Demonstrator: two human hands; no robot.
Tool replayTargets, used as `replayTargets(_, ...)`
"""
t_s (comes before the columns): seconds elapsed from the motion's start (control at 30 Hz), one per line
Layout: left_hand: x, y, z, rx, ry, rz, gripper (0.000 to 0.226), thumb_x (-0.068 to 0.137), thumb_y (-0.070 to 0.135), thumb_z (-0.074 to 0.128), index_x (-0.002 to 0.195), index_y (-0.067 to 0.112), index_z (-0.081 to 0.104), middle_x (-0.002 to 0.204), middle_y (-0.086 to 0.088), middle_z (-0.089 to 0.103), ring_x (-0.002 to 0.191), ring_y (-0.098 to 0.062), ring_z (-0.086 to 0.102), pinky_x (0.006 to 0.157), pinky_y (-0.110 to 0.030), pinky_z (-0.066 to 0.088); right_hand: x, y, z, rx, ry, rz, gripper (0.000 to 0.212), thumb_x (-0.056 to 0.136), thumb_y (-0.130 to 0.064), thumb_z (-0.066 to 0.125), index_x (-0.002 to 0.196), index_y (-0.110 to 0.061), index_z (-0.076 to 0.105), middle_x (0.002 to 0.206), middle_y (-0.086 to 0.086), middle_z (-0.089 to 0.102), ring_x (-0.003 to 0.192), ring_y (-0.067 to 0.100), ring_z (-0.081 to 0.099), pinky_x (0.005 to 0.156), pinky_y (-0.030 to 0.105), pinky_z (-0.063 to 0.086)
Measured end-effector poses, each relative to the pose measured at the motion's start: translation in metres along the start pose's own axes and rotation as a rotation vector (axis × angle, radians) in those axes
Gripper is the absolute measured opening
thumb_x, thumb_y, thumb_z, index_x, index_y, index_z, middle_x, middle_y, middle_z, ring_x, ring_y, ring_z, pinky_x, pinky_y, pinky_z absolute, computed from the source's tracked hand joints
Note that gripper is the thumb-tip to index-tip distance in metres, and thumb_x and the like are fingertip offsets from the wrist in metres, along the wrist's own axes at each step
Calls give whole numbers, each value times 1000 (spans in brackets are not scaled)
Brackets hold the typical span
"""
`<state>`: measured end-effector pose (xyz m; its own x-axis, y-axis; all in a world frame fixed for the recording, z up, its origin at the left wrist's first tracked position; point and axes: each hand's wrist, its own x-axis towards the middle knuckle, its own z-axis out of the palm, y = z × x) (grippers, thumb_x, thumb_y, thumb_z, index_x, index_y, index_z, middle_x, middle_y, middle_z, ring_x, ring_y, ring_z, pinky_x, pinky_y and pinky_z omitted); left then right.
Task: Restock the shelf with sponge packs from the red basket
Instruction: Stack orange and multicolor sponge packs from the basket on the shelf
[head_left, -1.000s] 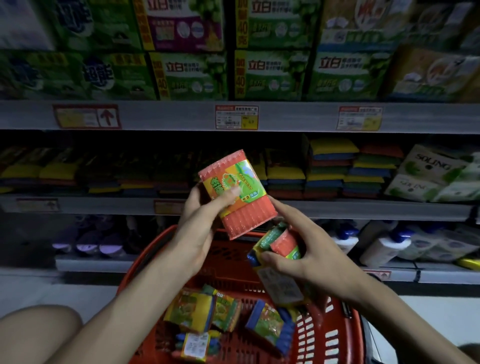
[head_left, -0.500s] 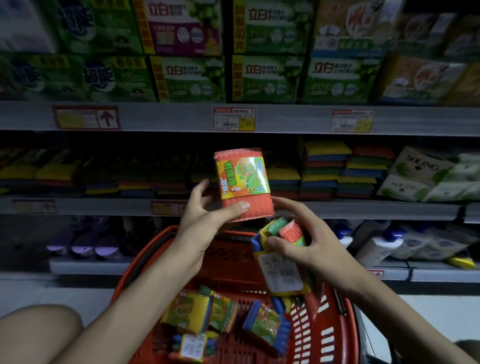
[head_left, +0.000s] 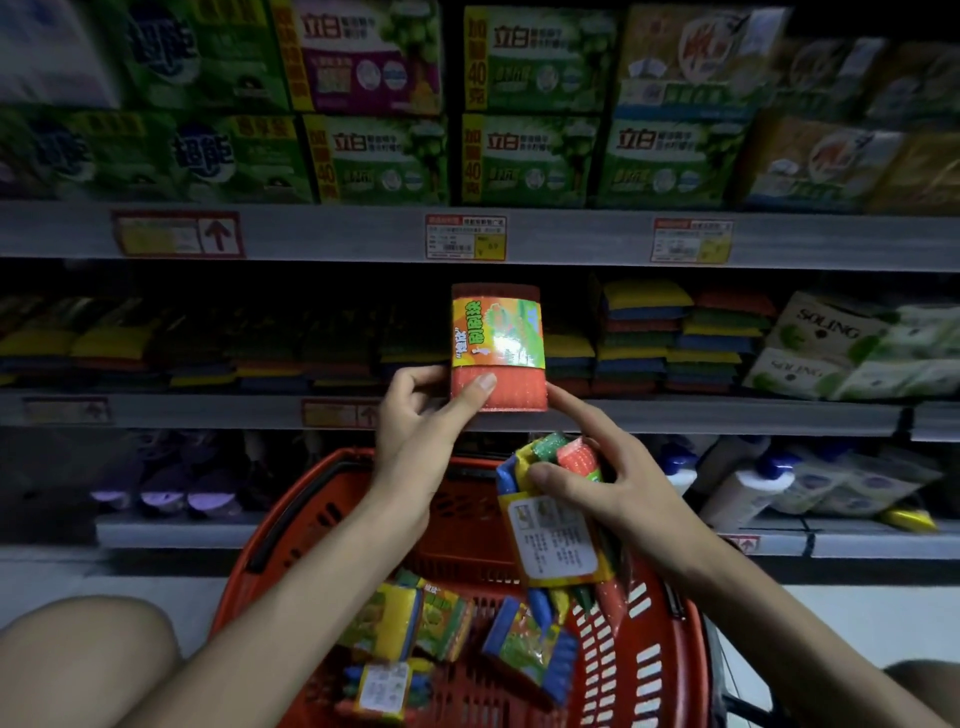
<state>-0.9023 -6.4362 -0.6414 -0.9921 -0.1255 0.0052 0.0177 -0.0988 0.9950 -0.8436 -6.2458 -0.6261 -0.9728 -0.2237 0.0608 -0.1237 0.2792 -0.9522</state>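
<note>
Head view: the left hand (head_left: 415, 421) grips an upright rectangular sponge pack (head_left: 497, 343) of ribbed orange-red mesh with a glossy green-and-yellow band, thumb (head_left: 475, 395) pressed on its lower front, fingers (head_left: 415, 375) curled behind, held before the sponge shelf (head_left: 727, 415). The right hand (head_left: 618, 483) pinches a second pack (head_left: 558, 540), blue, green and orange scourers under a yellow printed card, beneath its thumb, its index finger straight against the first pack's lower right corner. Below both wrists, the slotted plastic red basket (head_left: 649, 654) holds more packs (head_left: 524, 649).
</note>
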Motion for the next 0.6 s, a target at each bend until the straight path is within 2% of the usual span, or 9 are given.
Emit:
replayTargets(0.1, 1, -3, -1, 15, 1, -16, 47, 78, 42, 86, 117, 24, 65, 113, 0, 76, 106, -14, 72, 98, -45, 57, 0, 1, 1, -16, 16, -12, 88, 70, -61, 72, 151, -50, 39, 146, -34, 44, 131, 1, 53, 110, 42, 49)
replayTargets(0.17, 0, -3, -1, -8, -3, -27, 43, 80, 40, 86, 116, 26, 66, 116, -1, 74, 107, -15, 72, 95, -44, 59, 0, 2, 2, -26, 25, -15, 89, 71, -61, 73, 152, -49, 37, 147, -35, 42, 133, -3, 50, 111, 39, 48)
replayTargets(0.23, 0, -2, 3, -34, 8, -34, 38, 83, 33, 84, 116, 25, 67, 116, -2, 74, 106, -16, 73, 90, -40, 62, -2, 1, 0, -29, 30, -12, 88, 74, -56, 75, 153, -48, 36, 148, -34, 42, 131, -13, 46, 108, 27, 48)
replayTargets(0.3, 1, 1, 6, -46, 30, -39, 35, 82, 30, 85, 112, 24, 69, 110, -2, 76, 103, -18, 74, 88, -40, 62, -3, -1, 0, -15, 19, -9, 86, 77, -49, 76, 153, -48, 36, 144, -34, 45, 123, -20, 49, 95, 12, 50)
replayTargets(0.4, 8, 3, 12, -17, 25, -51, 30, 78, 27, 88, 104, 24, 73, 103, -2, 78, 99, -22, 75, 89, -47, 62, -6, 4, -3, 40, 13, 25, 86, 78, -43, 80, 153, -44, 39, 138, -32, 54, 117, -8, 62, 89, 15, 54)
replayTargets(0.53, 10, 4, 20, -9, 27, -97, 25, 79, 21, 88, 99, 22, 75, 101, -4, 78, 100, -25, 75, 90, -50, 61, -6, 12, -5, 98, 22, 65, 83, 79, -37, 82, 152, -39, 42, 118, -41, 64, 111, -3, 67, 88, 20, 57)
replayTargets(0.6, 10, 6, 23, 7, 26, -119, 26, 78, 23, 89, 100, 23, 75, 99, -2, 78, 99, -22, 75, 90, -49, 61, -7, 10, -4, 122, 31, 70, 82, 80, -36, 82, 150, -40, 41, 108, -45, 65, 105, -4, 69, 80, 15, 56)
